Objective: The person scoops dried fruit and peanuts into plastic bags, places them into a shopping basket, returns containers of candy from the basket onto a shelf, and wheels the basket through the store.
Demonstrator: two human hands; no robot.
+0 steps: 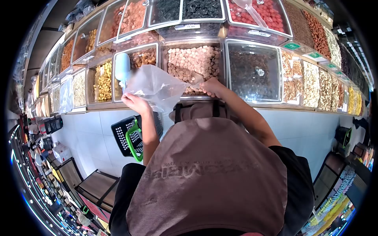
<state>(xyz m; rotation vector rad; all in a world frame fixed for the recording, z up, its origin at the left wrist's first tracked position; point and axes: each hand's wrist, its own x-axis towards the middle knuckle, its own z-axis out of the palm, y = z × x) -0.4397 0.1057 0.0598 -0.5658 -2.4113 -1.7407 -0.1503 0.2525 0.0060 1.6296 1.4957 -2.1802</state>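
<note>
A clear plastic bag (155, 86) hangs from my left hand (136, 103), whose fingers are closed on its left edge. My right hand (214, 87) is closed round the handle of a clear scoop (193, 80), at the lower right of an open bin. Pale pinkish-brown round pieces (193, 59) fill that bin, and the scoop's head lies among them, close to the bag's right side. A light blue scoop (122, 67) rests upright on the bin at the left, just above my left hand.
Rows of lidded bins surround the open one, with a dark-filled bin (254, 70) on its right and yellow pieces (103, 80) further left. A clear scoop (252, 13) lies on the red-filled bin. A black basket with a green handle (134, 137) stands on the floor below.
</note>
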